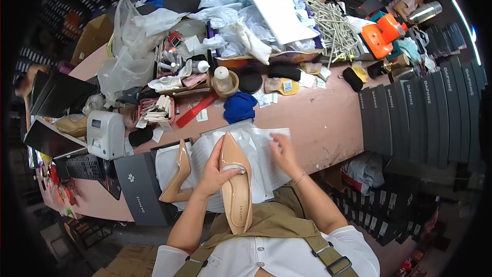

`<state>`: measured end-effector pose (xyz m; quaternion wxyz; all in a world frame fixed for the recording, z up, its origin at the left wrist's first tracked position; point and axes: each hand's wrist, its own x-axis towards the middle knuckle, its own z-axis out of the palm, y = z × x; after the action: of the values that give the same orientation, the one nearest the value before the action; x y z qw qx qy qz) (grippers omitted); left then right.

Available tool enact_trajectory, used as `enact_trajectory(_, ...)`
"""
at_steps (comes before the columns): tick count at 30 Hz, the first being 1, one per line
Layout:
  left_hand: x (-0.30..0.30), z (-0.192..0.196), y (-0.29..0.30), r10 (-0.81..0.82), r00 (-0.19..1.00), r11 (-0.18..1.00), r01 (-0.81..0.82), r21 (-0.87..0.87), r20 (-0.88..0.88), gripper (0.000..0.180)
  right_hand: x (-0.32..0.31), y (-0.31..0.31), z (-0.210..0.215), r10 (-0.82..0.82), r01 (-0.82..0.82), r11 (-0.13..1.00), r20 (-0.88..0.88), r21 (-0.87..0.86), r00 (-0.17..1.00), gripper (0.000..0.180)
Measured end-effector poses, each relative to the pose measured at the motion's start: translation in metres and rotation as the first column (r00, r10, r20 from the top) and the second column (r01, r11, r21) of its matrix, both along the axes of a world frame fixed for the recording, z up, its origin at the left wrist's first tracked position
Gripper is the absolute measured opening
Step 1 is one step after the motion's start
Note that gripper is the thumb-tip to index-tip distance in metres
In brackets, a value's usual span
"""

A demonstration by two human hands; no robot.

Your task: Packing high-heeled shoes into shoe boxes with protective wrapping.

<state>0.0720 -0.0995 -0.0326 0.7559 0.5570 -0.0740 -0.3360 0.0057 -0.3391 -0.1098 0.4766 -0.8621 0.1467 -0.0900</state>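
Note:
A glossy beige pointed-toe shoe (237, 195) is in my left hand (211, 174), its toe pointing away from me and its heel end close to my apron. My left thumb reaches into the shoe's opening while the fingers wrap its left side. My right hand (285, 155), fingers apart and slightly curled, hovers over or touches the right part of a white wrapping sheet (264, 166); contact is unclear. The matching shoe (177, 177) lies on its side on white paper to the left, beside a dark grey shoebox lid (139, 187).
Stacked grey shoeboxes (410, 118) stand along the right. A white label printer (105, 133) and a keyboard (84, 166) are at left. Across the back are a blue cloth (240, 107), a red strip (197, 111), boxes of supplies and crumpled plastic bags (225, 33). Another person (405, 5) is at far right.

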Motion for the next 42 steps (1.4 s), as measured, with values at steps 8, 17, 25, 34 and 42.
enact_trajectory(8, 0.014, 0.001, -0.026, 0.012, 1.0, 1.0, -0.012, -0.002, -0.01, 0.095, 0.248, -0.048, 0.132, 0.218, -0.007, 0.904, 0.445, -0.428, 0.869, 0.028)
enact_trajectory(17, 0.0, -0.003, -0.003, 0.119, 0.993, 0.992, -0.119, -0.031, -0.016, 0.09, 0.337, -0.06, 0.097, 0.112, -0.104, 0.946, 0.009, -0.306, 0.994, 0.027)
enact_trajectory(25, -0.011, 0.004, 0.012, 0.139, 0.99, 0.99, -0.139, -0.003, -0.007, 0.09, 0.153, -0.048, 0.145, 0.176, -0.24, 0.956, 0.319, 0.172, 0.931, 0.018)
enact_trajectory(34, -0.02, -0.004, 0.015, 0.098, 0.995, 0.995, -0.097, 0.037, -0.027, 0.09, 0.074, -0.007, 0.103, 0.123, -0.162, 0.68, 0.106, 0.715, 0.987, 0.01)
enact_trajectory(42, -0.016, -0.013, 0.014, 0.122, 0.989, 0.993, -0.12, 0.019, -0.085, 0.091, 0.136, 0.006, 0.106, 0.294, -0.299, 0.802, 0.094, 0.518, 0.951, 0.012)
